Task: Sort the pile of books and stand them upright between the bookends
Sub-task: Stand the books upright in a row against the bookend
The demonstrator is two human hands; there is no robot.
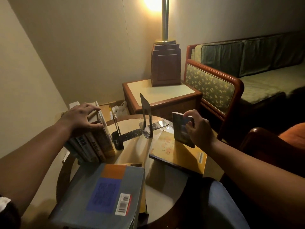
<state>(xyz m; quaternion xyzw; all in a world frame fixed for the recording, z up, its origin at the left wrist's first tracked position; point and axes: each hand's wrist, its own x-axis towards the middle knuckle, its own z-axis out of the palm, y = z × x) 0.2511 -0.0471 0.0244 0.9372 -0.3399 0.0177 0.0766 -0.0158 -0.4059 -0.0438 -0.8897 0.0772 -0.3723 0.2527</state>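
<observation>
Mid-sort: left hand (pixel 82 118) grips the standing row (pixel 95 144) at 9 o'clock, right hand (pixel 198 129) pinches a small book (pixel 180 128) at 3. Guessing it slots in next.

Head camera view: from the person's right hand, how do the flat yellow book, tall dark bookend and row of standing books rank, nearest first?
1. Flat yellow book, just beneath the right hand holding a small dark book.
2. Tall dark bookend, mid-table, to its left.
3. Row of standing books, far left, gripped by the left hand.
</observation>
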